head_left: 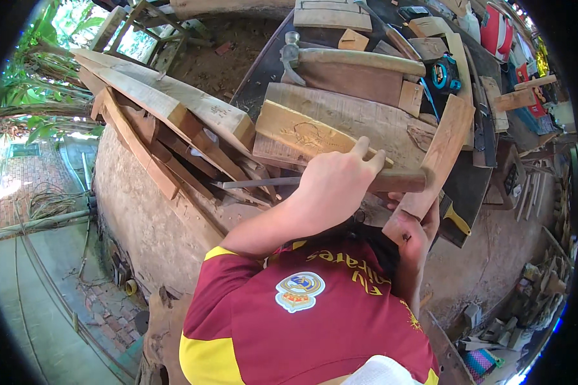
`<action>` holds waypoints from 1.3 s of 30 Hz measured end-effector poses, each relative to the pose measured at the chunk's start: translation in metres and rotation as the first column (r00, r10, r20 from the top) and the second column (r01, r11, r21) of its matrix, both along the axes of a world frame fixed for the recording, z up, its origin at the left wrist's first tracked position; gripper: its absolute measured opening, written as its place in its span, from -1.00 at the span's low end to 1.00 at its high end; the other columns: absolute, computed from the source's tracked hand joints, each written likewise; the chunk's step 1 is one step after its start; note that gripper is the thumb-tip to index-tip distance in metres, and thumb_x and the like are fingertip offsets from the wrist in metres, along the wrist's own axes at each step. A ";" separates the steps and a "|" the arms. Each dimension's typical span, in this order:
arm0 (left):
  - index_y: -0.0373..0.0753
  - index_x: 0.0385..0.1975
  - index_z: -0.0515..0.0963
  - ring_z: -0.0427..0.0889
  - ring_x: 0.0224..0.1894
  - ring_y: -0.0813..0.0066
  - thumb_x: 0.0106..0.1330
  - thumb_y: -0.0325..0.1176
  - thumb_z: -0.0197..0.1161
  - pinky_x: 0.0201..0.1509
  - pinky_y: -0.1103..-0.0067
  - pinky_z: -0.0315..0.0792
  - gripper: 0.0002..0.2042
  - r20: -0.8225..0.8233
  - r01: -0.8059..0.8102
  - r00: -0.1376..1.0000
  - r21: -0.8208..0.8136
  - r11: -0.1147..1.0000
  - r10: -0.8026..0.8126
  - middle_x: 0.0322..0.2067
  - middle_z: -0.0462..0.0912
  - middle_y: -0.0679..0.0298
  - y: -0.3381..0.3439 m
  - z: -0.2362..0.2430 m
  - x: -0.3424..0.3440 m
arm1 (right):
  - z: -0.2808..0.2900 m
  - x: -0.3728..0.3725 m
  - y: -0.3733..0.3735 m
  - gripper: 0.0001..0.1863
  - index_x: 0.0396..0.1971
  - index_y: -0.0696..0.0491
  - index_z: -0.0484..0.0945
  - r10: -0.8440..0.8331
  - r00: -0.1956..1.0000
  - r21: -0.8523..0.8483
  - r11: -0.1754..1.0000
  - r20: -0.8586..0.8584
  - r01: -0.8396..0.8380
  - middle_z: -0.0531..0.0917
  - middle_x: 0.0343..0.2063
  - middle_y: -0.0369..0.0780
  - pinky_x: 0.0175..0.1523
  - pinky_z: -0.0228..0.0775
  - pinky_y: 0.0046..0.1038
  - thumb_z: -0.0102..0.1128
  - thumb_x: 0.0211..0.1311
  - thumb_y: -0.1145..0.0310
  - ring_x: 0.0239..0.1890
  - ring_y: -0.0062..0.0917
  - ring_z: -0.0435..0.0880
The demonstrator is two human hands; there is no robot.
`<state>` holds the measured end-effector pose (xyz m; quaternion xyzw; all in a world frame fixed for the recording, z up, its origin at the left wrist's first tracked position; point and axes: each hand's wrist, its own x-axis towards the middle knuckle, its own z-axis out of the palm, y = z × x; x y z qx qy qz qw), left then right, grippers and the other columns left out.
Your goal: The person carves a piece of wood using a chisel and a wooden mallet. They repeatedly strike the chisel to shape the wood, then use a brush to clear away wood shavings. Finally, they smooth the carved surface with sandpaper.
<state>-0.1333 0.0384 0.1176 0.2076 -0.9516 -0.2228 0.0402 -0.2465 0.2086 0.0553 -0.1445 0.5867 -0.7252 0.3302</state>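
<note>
My left hand [340, 176] reaches across, palm down with fingers bent. It lies over a narrow tool whose thin grey metal blade [257, 183] shows left of the wrist. A brown wooden part [398, 181] sticks out past the fingers; the middle is hidden under the hand. My right hand [420, 226] is closed round the lower end of a flat wooden piece [442, 151], held tilted up and to the right. The brown part meets this piece or crosses close to it. Just beyond my left fingers, a yellowish carved wood block [308, 131] rests on a wide board [372, 112].
A claw hammer [359, 59], a blue tape measure [444, 74] and offcuts lie on the dark bench [263, 67]. Long timbers [167, 102] stack at the left. A yellow-handled brush [457, 221] sits near the right edge. Wood scraps [514, 314] pile at lower right.
</note>
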 end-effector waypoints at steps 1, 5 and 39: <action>-0.21 0.10 0.51 0.69 -0.31 0.07 -0.04 -0.52 0.25 -0.26 0.33 0.57 -0.45 0.000 -0.011 1.000 -0.012 1.000 0.011 0.06 0.52 -0.01 0.001 0.000 0.001 | -0.003 -0.002 0.003 -0.21 0.22 0.21 0.26 0.006 1.000 0.013 1.000 -0.010 -0.006 0.56 -0.02 -0.10 0.00 0.50 -0.39 0.19 -0.20 0.53 -0.07 -0.36 0.64; -0.20 0.07 0.53 0.68 -0.27 0.04 -0.05 -0.54 0.26 -0.24 0.29 0.57 -0.46 0.023 -0.057 0.998 0.001 0.998 0.057 0.03 0.54 0.09 0.001 0.005 0.002 | -0.002 -0.007 0.019 -0.16 0.20 0.22 0.28 -0.013 0.998 0.039 0.999 -0.054 0.015 0.56 0.01 -0.07 -0.03 0.51 -0.40 0.30 -0.25 0.40 -0.11 -0.37 0.65; -0.30 -0.17 0.49 0.62 -0.62 0.32 0.08 -0.30 0.22 -0.65 0.48 0.40 -0.68 -0.428 0.559 0.718 -0.117 0.821 -0.550 -0.62 0.54 0.24 0.083 0.047 -0.087 | -0.030 -0.057 0.145 -0.38 0.10 0.27 0.27 -0.362 0.926 -0.074 0.932 -0.108 0.356 0.53 -0.15 0.01 -0.15 0.49 -0.35 0.06 0.27 0.05 -0.20 -0.29 0.59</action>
